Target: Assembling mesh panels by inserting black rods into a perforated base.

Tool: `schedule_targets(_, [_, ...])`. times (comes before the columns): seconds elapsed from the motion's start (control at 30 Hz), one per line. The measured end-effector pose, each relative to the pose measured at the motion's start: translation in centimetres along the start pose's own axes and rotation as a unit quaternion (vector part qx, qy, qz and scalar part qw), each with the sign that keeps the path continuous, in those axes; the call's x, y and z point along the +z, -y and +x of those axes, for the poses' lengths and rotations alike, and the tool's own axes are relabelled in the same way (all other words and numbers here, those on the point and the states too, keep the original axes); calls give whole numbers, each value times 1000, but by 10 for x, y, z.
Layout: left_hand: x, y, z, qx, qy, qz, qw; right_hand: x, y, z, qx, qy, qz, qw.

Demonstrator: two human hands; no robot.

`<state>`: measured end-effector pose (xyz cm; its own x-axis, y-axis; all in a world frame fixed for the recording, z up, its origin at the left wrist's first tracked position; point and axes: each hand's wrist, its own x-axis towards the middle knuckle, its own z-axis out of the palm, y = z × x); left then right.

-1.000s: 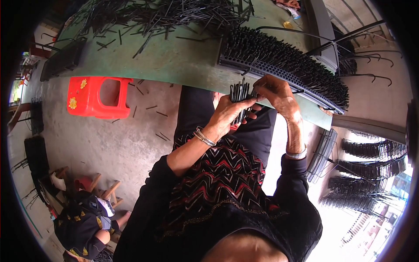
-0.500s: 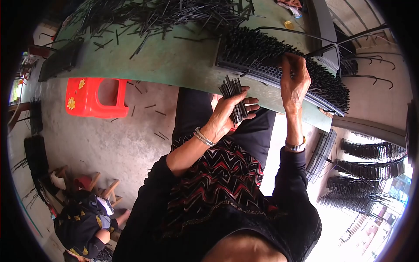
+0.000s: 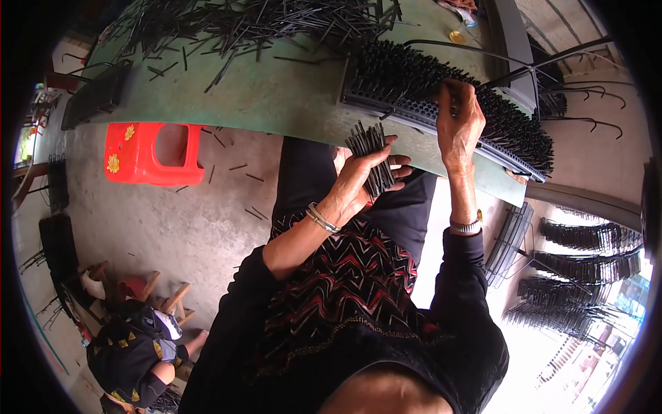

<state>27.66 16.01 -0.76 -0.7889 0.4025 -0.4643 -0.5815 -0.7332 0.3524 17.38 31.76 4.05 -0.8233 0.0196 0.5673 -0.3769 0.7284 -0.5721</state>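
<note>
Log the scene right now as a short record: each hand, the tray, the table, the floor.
Left hand: holds a bundle of thin black rods
Right hand: at the perforated tray; whether it grips a rod, cannot tell
Tray contents: densely packed black rods
Green table: tray at right, loose pile of black rods at far side
Floor: red stool, a few scattered rods

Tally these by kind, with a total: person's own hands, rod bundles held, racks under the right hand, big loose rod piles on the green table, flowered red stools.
Hands: 2 (left hand, right hand)
Held bundle: 1
Rack: 1
Loose pile: 1
Red stool: 1
Total: 6
</note>
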Motion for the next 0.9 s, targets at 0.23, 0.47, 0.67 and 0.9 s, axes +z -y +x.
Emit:
schedule_targets(0.23, [0,0,-2,28,-7,28,999,-7,-1,5,-21,39,-5,999])
schedule_targets(0.47, [2,1,-5,48,-16,41,998,-1,-2,3,-66,116,-8,991])
schedule_targets(0.67, [6,4,-5,64,-43,21,997,-8,-3,14,-94,163,31,982])
schedule_targets(0.9, [3,3,-4,85,-31,85,992,-3,2,4,-48,132,47,989])
